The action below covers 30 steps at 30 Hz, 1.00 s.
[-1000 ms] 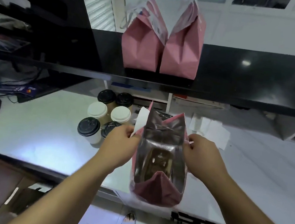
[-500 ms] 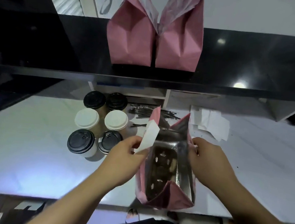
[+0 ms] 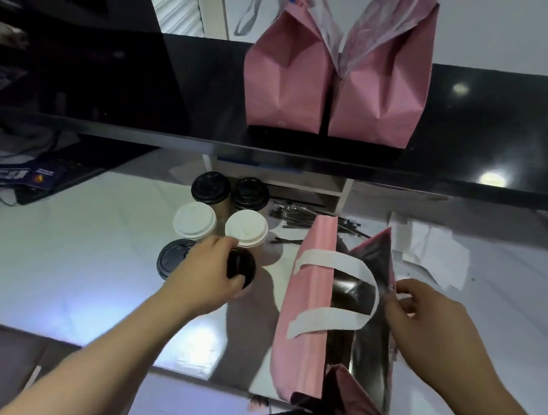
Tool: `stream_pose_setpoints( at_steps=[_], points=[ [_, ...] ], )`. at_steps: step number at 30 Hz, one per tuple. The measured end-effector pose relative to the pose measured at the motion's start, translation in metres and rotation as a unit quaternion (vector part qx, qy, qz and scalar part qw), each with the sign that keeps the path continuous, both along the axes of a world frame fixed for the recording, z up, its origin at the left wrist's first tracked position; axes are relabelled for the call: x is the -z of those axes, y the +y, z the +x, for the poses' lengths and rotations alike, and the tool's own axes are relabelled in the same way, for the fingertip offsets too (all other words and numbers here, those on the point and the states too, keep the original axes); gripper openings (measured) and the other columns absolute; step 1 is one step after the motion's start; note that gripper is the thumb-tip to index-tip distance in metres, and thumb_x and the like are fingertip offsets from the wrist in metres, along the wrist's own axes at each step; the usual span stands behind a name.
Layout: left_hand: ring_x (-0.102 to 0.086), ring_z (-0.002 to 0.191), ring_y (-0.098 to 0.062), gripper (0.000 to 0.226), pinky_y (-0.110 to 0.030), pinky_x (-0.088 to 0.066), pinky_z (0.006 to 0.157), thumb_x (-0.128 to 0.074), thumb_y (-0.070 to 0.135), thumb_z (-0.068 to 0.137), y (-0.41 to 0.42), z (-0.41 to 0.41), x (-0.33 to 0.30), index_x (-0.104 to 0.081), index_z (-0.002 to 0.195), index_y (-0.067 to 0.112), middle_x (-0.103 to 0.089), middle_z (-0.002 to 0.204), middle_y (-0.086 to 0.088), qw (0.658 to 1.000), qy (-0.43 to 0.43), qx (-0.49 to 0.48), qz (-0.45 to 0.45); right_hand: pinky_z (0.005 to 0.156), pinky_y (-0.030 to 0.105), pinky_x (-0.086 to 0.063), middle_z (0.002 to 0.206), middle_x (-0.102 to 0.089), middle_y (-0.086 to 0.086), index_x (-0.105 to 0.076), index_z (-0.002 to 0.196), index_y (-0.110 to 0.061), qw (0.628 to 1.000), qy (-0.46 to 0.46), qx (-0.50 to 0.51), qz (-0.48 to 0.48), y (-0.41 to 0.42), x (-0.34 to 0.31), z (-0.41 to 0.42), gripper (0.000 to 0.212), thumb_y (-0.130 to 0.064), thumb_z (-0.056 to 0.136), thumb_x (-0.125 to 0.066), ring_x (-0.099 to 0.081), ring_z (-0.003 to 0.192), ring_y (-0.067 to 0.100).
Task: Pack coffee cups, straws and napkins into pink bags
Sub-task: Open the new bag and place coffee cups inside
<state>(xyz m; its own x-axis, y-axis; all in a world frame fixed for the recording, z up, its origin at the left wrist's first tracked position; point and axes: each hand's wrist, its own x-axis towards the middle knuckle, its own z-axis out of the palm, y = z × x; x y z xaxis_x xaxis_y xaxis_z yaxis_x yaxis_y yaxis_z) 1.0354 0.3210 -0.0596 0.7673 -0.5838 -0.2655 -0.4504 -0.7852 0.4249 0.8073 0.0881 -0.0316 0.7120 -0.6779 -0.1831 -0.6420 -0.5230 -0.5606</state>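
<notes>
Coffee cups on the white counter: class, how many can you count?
6, in three rows of two: black-lidded pair at the back, white-lidded pair in the middle, black-lidded pair in front, one under the left hand.

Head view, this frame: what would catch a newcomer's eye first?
Probably the open pink bag in the foreground on the white counter, its silver lining showing, with the right hand at its far rim. Next, the left hand gripping a black-lidded cup at the near end of a cluster of six cups. Two more pink bags stand side by side on the black shelf above.
</notes>
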Motion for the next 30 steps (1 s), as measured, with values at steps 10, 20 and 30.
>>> stream_pose_setpoints(
  at_steps=[10, 20, 30],
  points=[
    [-0.054, 0.12, -0.033, 0.064, -0.041, -0.05, 0.093, -0.078, 0.044, 0.081, -0.015, -0.002, 0.048, -0.049, 0.131, 0.015, -0.056, 0.135, -0.009, 0.991, -0.089, -0.003, 0.104, 0.051, 0.012, -0.039, 0.077, -0.063, -0.025, -0.066, 0.112, -0.035, 1.0, 0.004, 0.0, 0.012, 0.002, -0.001, 0.0, 0.022, -0.05, 0.1, -0.055, -0.062, 0.056, -0.015],
    [-0.046, 0.118, -0.012, 0.087, -0.031, -0.041, 0.091, -0.06, 0.073, 0.064, 0.007, -0.059, -0.139, -0.04, 0.142, 0.04, -0.046, 0.132, 0.02, 0.978, -0.16, 0.031, -0.131, 0.057, 0.018, -0.044, 0.1, -0.077, -0.008, -0.067, 0.12, -0.028, 1.0, -0.001, -0.014, 0.014, 0.002, -0.003, -0.003, 0.028, -0.045, 0.1, -0.057, -0.064, 0.074, 0.001],
    [-0.038, 0.133, -0.012, 0.087, -0.032, -0.042, 0.11, -0.076, 0.057, 0.077, -0.082, -0.091, -0.129, -0.033, 0.149, 0.038, -0.041, 0.147, 0.015, 0.958, -0.111, 0.253, -0.079, 0.049, 0.013, -0.041, 0.091, -0.073, -0.017, -0.063, 0.104, -0.041, 0.998, 0.012, -0.043, 0.045, -0.006, -0.012, -0.013, 0.014, -0.047, 0.102, -0.051, -0.065, 0.067, -0.002]
  ],
)
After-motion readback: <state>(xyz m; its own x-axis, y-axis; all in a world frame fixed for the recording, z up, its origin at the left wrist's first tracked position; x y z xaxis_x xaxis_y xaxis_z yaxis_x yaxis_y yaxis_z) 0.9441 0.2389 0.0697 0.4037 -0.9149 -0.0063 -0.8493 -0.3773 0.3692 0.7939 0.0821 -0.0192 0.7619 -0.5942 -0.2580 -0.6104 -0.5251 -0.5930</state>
